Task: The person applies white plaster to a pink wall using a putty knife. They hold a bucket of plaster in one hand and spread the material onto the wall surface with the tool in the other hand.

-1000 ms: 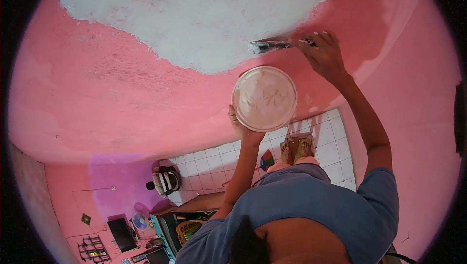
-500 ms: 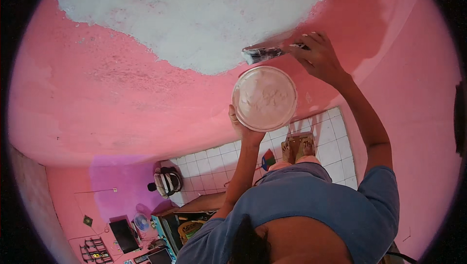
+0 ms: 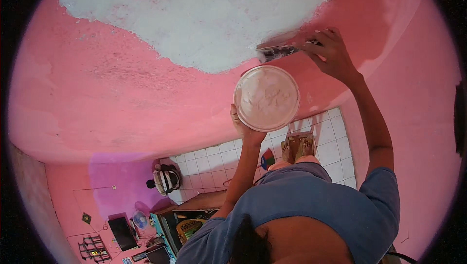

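Observation:
My left hand (image 3: 247, 129) grips a round, pale tub or lid (image 3: 266, 99) from below, its top smeared with whitish putty. Up and to the right, my right hand (image 3: 334, 57) is closed around the handle of a putty knife (image 3: 278, 53). White residue shows on its wide, dark blade, which lies at the wall just above the round container. Whether the blade touches the wall is hard to tell. A large, uneven white putty patch (image 3: 189, 21) covers the upper part of the pink wall (image 3: 131, 89), ending near the blade.
My feet stand on a small wooden stool (image 3: 297, 142) over white floor tiles (image 3: 214, 161). A red, green and blue object (image 3: 267, 159) lies beside it. At lower left are a wooden cabinet (image 3: 202, 202), a bag (image 3: 167, 179), a fan (image 3: 140, 219) and a dark screen (image 3: 122, 233).
My right hand has moved the putty knife rightward and slightly up along the wall. The round container in my left hand has shifted a little to the right.

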